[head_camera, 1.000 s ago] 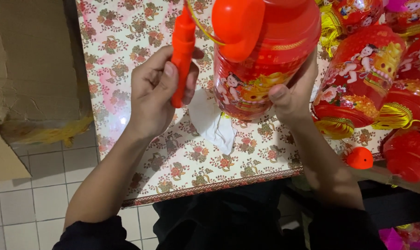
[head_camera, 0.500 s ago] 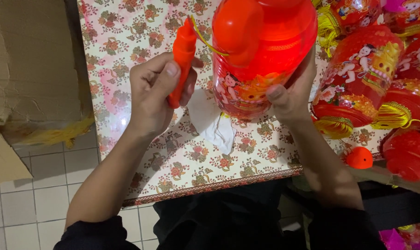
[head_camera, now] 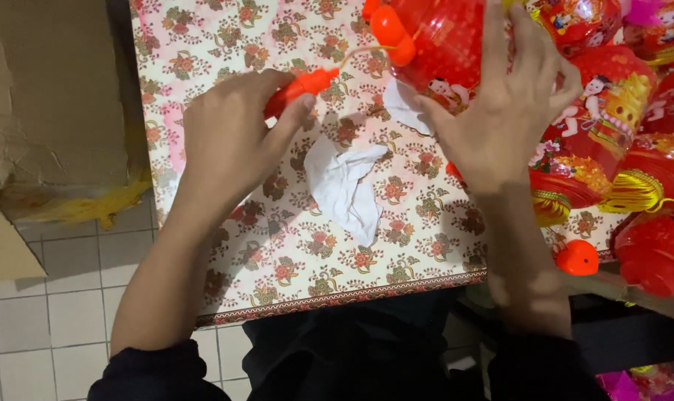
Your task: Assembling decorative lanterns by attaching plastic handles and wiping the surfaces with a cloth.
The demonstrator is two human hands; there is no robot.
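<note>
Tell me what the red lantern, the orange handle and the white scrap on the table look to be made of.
Red lantern under the right hand: thin glossy plastic, probably, by its shiny translucent red.
Orange handle in the left hand: hard moulded plastic, smooth and opaque.
White scrap: crumpled tissue or thin cloth; soft creases, matte, cannot tell which.
Table cover: floral sheet with slight sheen, likely vinyl.

Left hand (head_camera: 229, 141) clenched, right hand (head_camera: 504, 111) splayed

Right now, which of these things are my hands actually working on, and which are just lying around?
In hand:
- orange stick handle, gripped by the left hand
- red lantern, steadied by the right hand
- yellow cord joining them

Lying about:
- white crumpled paper
- finished lanterns
- small orange cap
- cardboard
</note>
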